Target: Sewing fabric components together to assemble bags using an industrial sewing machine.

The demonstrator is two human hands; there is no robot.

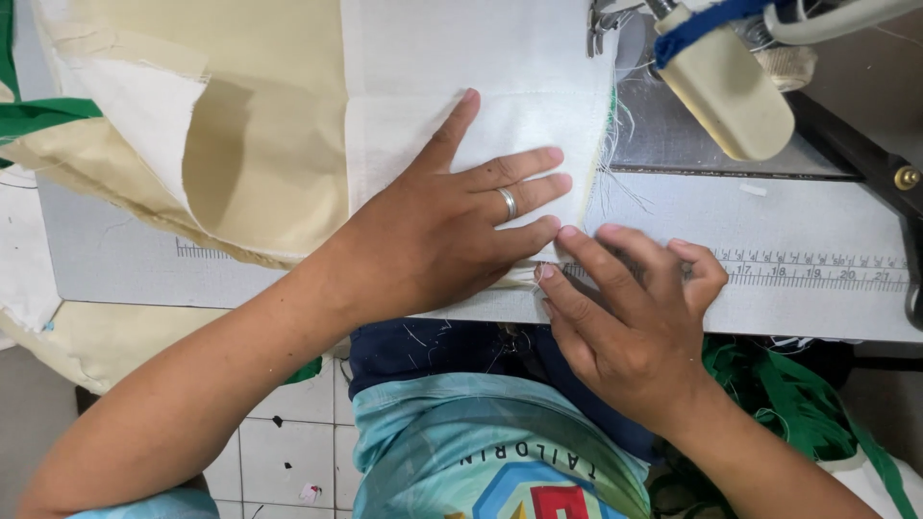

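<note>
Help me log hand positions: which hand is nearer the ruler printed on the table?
Right. The right hand rests on the ruler; the left hand lies flat on the white cloth, beside it.

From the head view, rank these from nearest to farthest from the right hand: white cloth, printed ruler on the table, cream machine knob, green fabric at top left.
From the right hand:
1. White cloth and ruler: fingertips touch the cloth's near corner and lie over the ruler strip; too close to call.
2. Cream knob: above, to the right.
3. Green fabric: far left edge.
</note>
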